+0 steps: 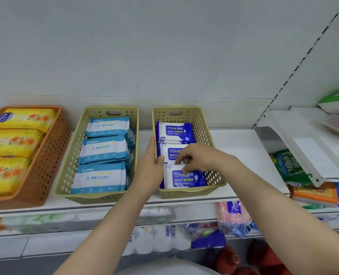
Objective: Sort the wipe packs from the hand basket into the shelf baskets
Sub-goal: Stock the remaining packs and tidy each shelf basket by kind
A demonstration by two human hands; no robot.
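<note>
- Dark-blue-and-white plastic wipe pack [184,178], printed "75%" and "Alcohol Wipes", stands at the front of the perforated khaki plastic basket [204,124].
- Right hand [197,156] pinches its top edge, fingers curled.
- Left hand [151,163], at nine o'clock, rests straight-fingered on the basket's left wall, thumb touching the pack.

We see bright, even, shadowless light. The centre is sharp; packets [337,120] at three o'clock and stock [156,231] at six o'clock blur. Wide-angle distortion bends the shelf [244,155] edges.
</note>
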